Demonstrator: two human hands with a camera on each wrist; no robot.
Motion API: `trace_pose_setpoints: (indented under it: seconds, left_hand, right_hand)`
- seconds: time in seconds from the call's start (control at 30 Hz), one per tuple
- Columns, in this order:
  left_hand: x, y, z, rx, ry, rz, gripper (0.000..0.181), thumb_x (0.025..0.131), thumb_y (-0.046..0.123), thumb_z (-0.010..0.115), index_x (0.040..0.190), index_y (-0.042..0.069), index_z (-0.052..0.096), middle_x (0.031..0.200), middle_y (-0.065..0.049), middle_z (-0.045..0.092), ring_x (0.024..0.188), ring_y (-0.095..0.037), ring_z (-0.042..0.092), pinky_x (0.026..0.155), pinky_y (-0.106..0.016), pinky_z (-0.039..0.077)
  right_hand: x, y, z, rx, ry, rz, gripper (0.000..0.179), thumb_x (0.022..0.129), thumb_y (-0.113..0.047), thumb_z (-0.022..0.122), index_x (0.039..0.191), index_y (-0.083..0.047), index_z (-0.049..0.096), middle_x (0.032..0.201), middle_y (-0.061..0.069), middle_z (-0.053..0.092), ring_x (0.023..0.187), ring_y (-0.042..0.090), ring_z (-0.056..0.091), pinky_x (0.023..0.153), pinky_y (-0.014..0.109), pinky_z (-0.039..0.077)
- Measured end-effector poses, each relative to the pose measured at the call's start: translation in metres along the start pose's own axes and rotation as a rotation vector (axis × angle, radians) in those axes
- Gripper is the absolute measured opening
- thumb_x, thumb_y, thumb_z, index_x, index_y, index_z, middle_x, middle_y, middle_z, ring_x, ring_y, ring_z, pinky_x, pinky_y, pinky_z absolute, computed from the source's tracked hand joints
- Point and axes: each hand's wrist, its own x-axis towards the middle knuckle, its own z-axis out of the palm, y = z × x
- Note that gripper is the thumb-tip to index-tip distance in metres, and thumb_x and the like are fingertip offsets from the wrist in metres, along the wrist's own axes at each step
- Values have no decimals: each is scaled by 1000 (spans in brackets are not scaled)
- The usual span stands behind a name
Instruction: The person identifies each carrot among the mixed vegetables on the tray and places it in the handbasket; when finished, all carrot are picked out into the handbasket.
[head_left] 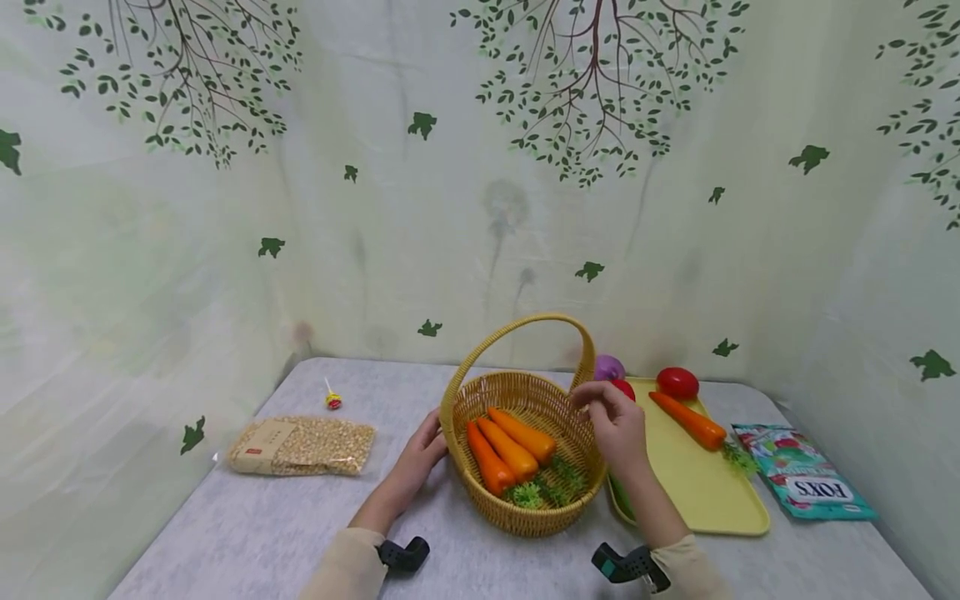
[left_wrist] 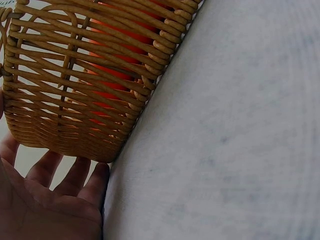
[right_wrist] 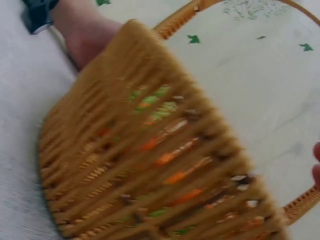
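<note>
A wicker basket [head_left: 525,521] with an arched handle stands in the middle of the table. Three carrots [head_left: 510,447] with green tops lie inside it. My left hand [head_left: 415,467] is at the basket's left side; its extended fingers [left_wrist: 75,175] reach along the woven wall in the left wrist view. On the other side, my right hand [head_left: 618,425] hovers by the right foot of the handle, fingers loosely bent and holding nothing. Only its fingertips [right_wrist: 317,162] show at the edge of the right wrist view, close to the handle.
Right of the basket lies a yellow tray [head_left: 697,500] with another carrot [head_left: 690,421] and a red round item [head_left: 677,383]. A purple item [head_left: 609,367] sits behind. A FOX'S packet [head_left: 802,472] lies far right; a bag of kernels [head_left: 300,446] and a lollipop [head_left: 333,401] lie left.
</note>
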Motion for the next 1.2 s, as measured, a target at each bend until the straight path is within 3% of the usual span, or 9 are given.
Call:
trace_pose_setpoints:
  seconds: [0.2, 0.47, 0.67, 0.9, 1.2]
  left_hand:
    - [-1, 1, 0, -17, -4, 10, 51, 105, 23, 49, 154, 26, 37, 163, -1, 33, 151, -28, 30, 121, -55, 30]
    - [-2, -2, 0, -1, 8, 1, 50, 104, 24, 50, 153, 27, 38, 162, -2, 34, 151, -29, 30, 120, -55, 31]
    - [0, 0, 1, -8, 11, -6, 50, 104, 25, 50, 153, 29, 38, 163, -1, 33, 151, -29, 30, 121, -55, 30]
    - [0, -1, 1, -9, 13, -8, 51, 104, 25, 50, 153, 28, 38, 163, -1, 33, 152, -28, 28, 121, -56, 30]
    - [1, -2, 0, -9, 5, 1, 51, 105, 25, 50, 154, 28, 38, 162, -1, 34, 151, -29, 30, 121, -55, 30]
  right_hand:
    - [11, 3, -19, -55, 220, 82, 23, 98, -1, 48, 101, -8, 70, 94, 11, 70, 81, 14, 62, 70, 13, 54]
    - [17, 24, -44, -210, 279, 173, 26, 97, -4, 49, 115, -10, 67, 110, 8, 70, 95, 15, 59, 75, 8, 46]
    - [21, 41, -64, -325, 261, 199, 33, 95, -3, 51, 126, -8, 63, 123, 12, 65, 111, 24, 59, 88, 17, 43]
    - [19, 56, -87, -455, 128, 285, 40, 94, -6, 50, 133, -5, 56, 134, 22, 54, 122, 39, 47, 105, 56, 39]
    - [13, 73, -105, -618, 23, 453, 52, 91, -10, 53, 142, -2, 48, 143, 29, 45, 122, 47, 39, 100, 63, 39]
